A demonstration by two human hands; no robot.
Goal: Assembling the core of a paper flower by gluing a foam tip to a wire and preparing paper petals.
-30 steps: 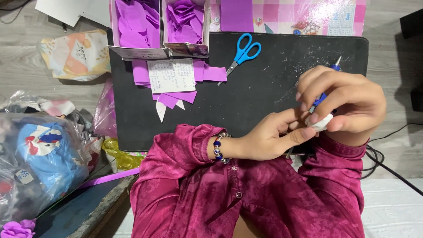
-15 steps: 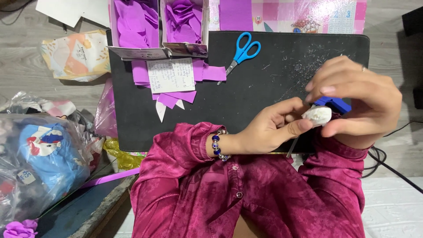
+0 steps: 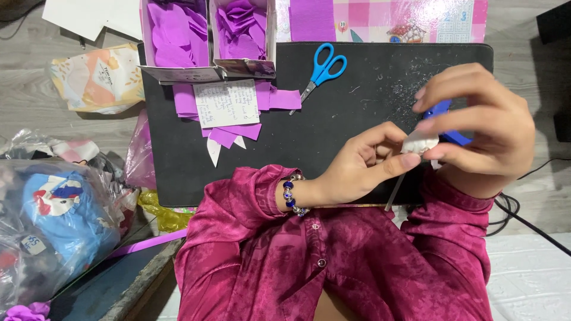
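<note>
The person wears a long-sleeved shirt [image 3: 357, 261] of mottled magenta with small buttons down the front, and a blue-and-silver bead bracelet [image 3: 291, 194] at the left wrist.

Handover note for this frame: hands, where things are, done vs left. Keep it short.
Left hand: fingertips pinch a small white lump on a thin stick.
Right hand: closed on a blue tool, also touching the lump.
Both work above the black mat's near right edge.
Blue scissors lie unused on the mat; purple paper pieces fill the two boxes at its far edge.
Done: paper cut, white scraps on mat.
Left: lump not yet set down; purple pieces unused.
</note>
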